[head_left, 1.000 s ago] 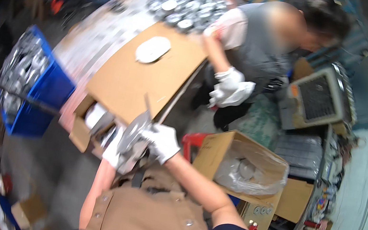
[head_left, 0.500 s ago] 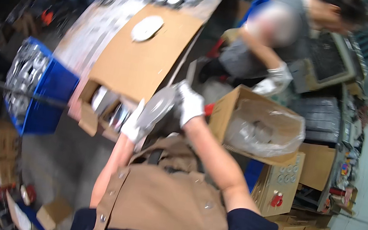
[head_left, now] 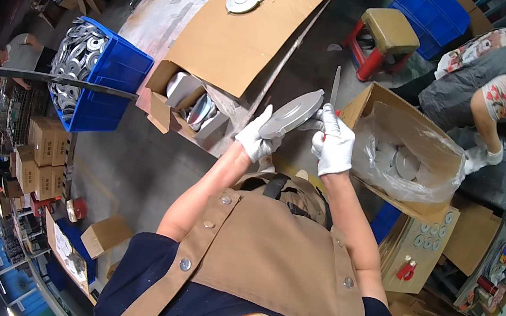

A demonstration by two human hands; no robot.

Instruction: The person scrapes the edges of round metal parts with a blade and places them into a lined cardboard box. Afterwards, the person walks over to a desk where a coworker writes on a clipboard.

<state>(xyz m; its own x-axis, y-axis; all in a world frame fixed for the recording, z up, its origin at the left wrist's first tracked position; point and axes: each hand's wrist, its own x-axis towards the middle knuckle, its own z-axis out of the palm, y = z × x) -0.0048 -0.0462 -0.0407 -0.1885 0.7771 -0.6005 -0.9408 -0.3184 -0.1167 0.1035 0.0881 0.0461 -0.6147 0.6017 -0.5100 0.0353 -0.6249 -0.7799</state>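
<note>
Carton (head_left: 357,106) at 3 o'clock from the disc (head_left: 293,113): clear liner (head_left: 378,121), round plates (head_left: 406,164) inside. Blue bin (head_left: 119,94), 9 o'clock: heaped with metal rings (head_left: 87,52). Box (head_left: 160,111), 9 o'clock but nearer, at edge of desk (head_left: 174,6): round parts inside.

Left hand (head_left: 258,135): fingers closed on disc's 7 o'clock rim, disc tilted. Right hand (head_left: 336,148): fingers curled round base of narrow blade (head_left: 336,86), tip toward 12; contact with disc unclear.

Stool (head_left: 390,33), 1 o'clock. Co-worker's gloved hand (head_left: 484,158) at carton's 3 o'clock side.
</note>
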